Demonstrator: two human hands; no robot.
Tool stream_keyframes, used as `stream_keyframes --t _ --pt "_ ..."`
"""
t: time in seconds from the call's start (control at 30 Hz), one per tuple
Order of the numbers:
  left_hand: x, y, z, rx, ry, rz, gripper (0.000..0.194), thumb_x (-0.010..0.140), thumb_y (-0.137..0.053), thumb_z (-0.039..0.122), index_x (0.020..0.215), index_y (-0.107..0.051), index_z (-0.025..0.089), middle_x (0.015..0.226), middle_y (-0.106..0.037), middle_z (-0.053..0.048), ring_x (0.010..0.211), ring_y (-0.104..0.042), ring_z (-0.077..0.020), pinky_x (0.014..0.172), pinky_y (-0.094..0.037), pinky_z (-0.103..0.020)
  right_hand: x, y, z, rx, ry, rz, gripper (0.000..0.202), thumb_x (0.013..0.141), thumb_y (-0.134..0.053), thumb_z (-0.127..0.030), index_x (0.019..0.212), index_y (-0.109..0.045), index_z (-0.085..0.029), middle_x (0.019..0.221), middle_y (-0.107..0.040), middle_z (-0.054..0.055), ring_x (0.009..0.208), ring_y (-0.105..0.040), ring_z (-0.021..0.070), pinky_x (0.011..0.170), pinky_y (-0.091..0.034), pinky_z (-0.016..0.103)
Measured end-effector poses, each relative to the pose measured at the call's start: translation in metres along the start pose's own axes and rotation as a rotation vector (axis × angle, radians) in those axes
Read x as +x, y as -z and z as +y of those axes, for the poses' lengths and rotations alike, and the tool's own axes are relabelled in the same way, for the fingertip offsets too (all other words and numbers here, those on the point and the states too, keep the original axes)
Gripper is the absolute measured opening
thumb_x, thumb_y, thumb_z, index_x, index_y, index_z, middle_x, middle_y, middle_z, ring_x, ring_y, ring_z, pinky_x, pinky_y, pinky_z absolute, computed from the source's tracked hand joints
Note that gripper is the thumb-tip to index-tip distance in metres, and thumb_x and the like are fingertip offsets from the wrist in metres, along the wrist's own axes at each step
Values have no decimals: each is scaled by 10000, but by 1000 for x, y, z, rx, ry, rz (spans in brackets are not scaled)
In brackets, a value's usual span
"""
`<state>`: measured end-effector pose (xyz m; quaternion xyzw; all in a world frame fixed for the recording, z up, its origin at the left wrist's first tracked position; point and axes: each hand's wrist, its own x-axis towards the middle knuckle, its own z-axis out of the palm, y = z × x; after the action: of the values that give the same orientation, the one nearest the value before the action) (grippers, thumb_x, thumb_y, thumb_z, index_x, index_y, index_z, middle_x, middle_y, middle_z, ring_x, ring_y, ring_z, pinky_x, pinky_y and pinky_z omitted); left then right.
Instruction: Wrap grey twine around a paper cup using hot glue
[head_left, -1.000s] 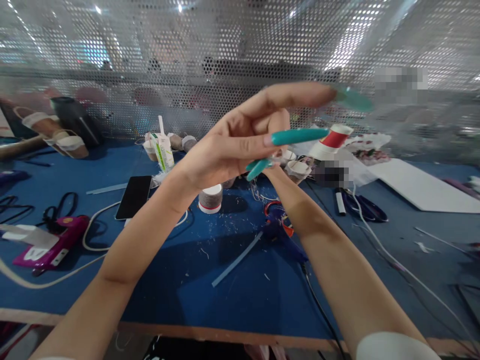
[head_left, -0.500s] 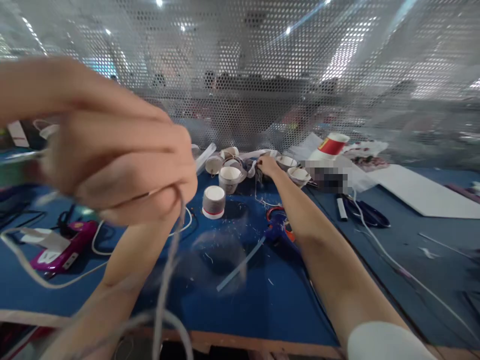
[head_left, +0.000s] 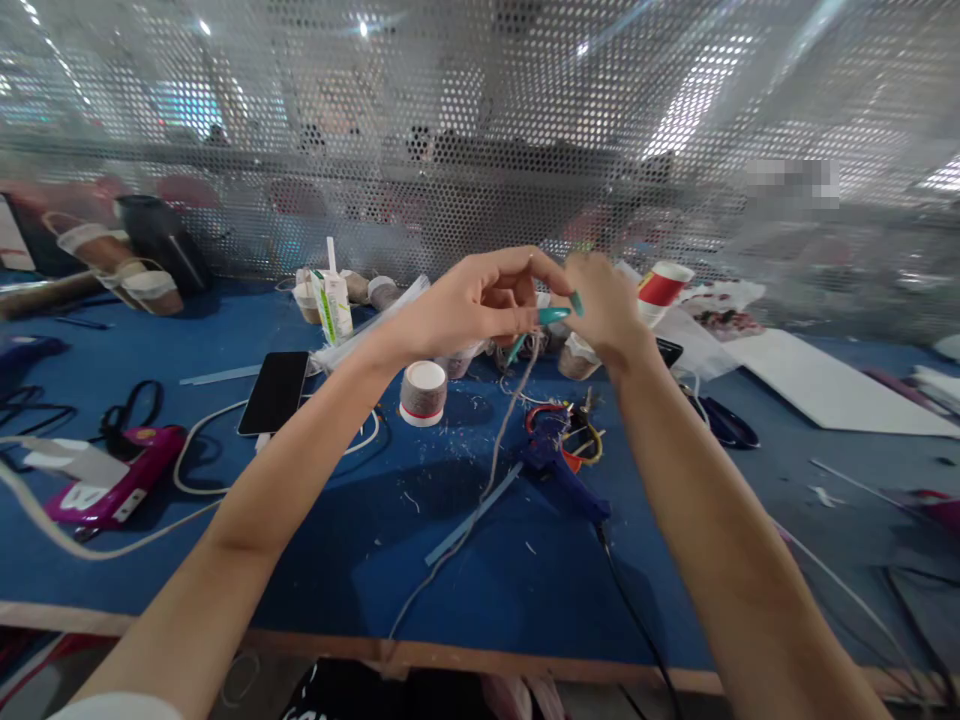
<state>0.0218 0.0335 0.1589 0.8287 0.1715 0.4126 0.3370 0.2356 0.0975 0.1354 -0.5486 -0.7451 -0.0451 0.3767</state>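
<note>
My left hand (head_left: 480,300), with long turquoise nails, is raised over the middle of the table, its fingers curled and the thumb close to the index finger. A thin greyish cord (head_left: 499,450) hangs from beneath these fingers toward the front edge. My right hand (head_left: 604,300) meets the left fingertips; it is blurred and its fingers are mostly hidden. Below the hands lies a blue glue gun (head_left: 559,460) with a clear glue stick (head_left: 472,515), beside yellow-handled scissors (head_left: 589,440). A small cord-wrapped cup (head_left: 423,393) stands upside down to the left.
A black phone (head_left: 274,393) and a magenta device (head_left: 124,475) with white cables lie on the left. More cups stand behind the hands, beside a red-and-white paper cup (head_left: 664,285). A white board (head_left: 840,380) lies on the right. Perforated metal mesh (head_left: 480,130) borders the back.
My left hand has moved from close to the camera at left out to the right hand. The right hand has risen from the cups at the back. The cord now hangs over the table's middle.
</note>
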Motion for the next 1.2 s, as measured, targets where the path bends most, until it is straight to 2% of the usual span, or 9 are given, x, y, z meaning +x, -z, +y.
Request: stream_keyframes --t 0.07,0.13,0.27,0.33,0.43,0.6,0.77,0.97,1.2 --pt "3 -3 -8 127 43 22 188 819 -592 85 990 -602 162 701 -546 41 593 -546 -64 589 -462 -205 -8 4 -15 52 -69 62 256 931 -514 -375 1104 -539 -188 1260 -535 193 1251 -447 356 999 -385 541" --pt "5 -6 -16 161 84 17 206 808 -572 48 976 -588 167 672 -545 52 553 -517 -55 572 -444 -200 -21 0 -29 148 -114 23 301 947 -452 -474 1070 -523 -209 1152 -593 161 1158 -521 302 945 -442 494" --pt "6 -8 -20 150 169 50 194 800 -537 25 936 -549 163 615 -529 65 514 -492 -57 543 -420 -200 -58 -14 -48 511 -169 -338 628 950 -133 -666 881 -558 -209 728 -633 55 715 -623 194 656 -524 360" --pt "5 -8 -17 181 234 36 227 797 -519 27 981 -530 159 586 -531 72 498 -483 -63 535 -410 -204 -74 -15 -53 882 -263 -551 692 890 -136 -763 773 -539 -213 560 -542 11 534 -536 157 548 -488 318" --pt "4 -7 -11 242 320 -49 285 810 -494 53 1079 -499 147 602 -573 63 499 -486 -71 531 -403 -207 -89 -12 -56 1114 -328 -653 630 867 -250 -787 650 -452 -231 408 -299 -80 369 -310 95 415 -357 240" --pt "-2 -10 -8 418 406 -160 360 853 -458 105 1213 -459 102 647 -617 24 581 -545 -108 602 -422 -237 -99 -14 -50 947 -319 -582 568 875 -389 -724 580 -320 -244 390 -206 -121 330 -155 58 366 -218 216" --pt "-30 -31 -10 707 378 -338 364 902 -412 178 1253 -464 98 820 -681 -90 758 -638 -200 694 -458 -307 -109 -19 -37 587 -290 -476 463 912 -483 -535 573 -406 -229 378 -361 -84 339 -306 73 417 -252 235" --pt "-76 -62 -29 919 398 -456 396 878 -371 108 1265 -410 32 834 -702 -177 782 -692 -272 646 -509 -344 -128 -11 -44 222 -188 -590 339 855 -575 -272 543 -453 -222 411 -487 -32 406 -443 116 497 -300 264" --pt "-94 -53 -66 857 377 -525 254 920 -403 141 1159 -488 150 918 -725 -106 827 -718 -223 686 -530 -300 -145 3 -44 6 -132 -611 437 978 -392 -364 562 -368 -233 433 -498 -17 402 -493 121 503 -341 259"
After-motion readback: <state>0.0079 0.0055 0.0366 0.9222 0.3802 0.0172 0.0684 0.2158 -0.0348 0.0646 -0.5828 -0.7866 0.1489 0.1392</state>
